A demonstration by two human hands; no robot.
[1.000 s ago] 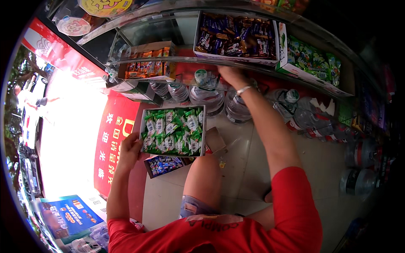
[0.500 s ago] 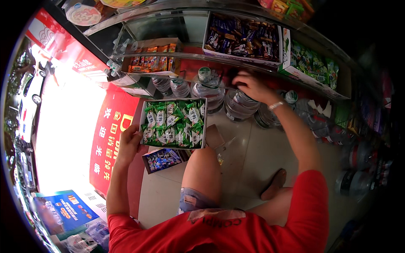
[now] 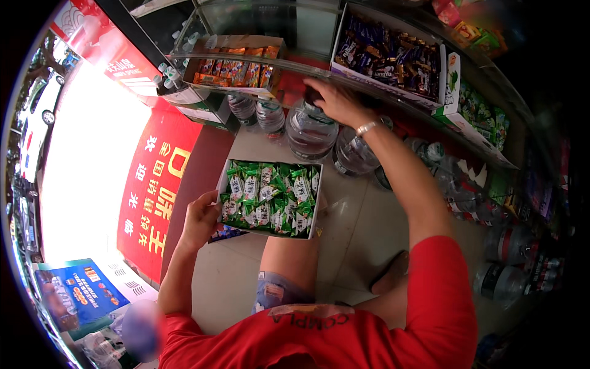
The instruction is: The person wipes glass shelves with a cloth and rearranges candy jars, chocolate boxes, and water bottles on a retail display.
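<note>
My left hand [image 3: 203,214] grips the left edge of an open white box [image 3: 319,206], its fingers partly hidden beneath. Green-and-white wrapped candies [image 3: 267,195] fill the box, which sits above my knee. My right hand [image 3: 335,103] reaches to the glass shelf's front edge, over the cap of a large clear water bottle [image 3: 312,132]. Its fingers are bent around something dark, too hidden to name.
On the shelf are a box of orange packets [image 3: 236,67], a box of dark purple wrapped bars [image 3: 390,55] and a box of green packets [image 3: 482,117]. More water bottles [image 3: 356,154] line the floor below. A red mat [image 3: 150,203] lies at the left.
My right hand has moved left along the shelf edge, from above one large bottle to the one beside it. My left hand still holds the candy box, now covering most of the small box below.
</note>
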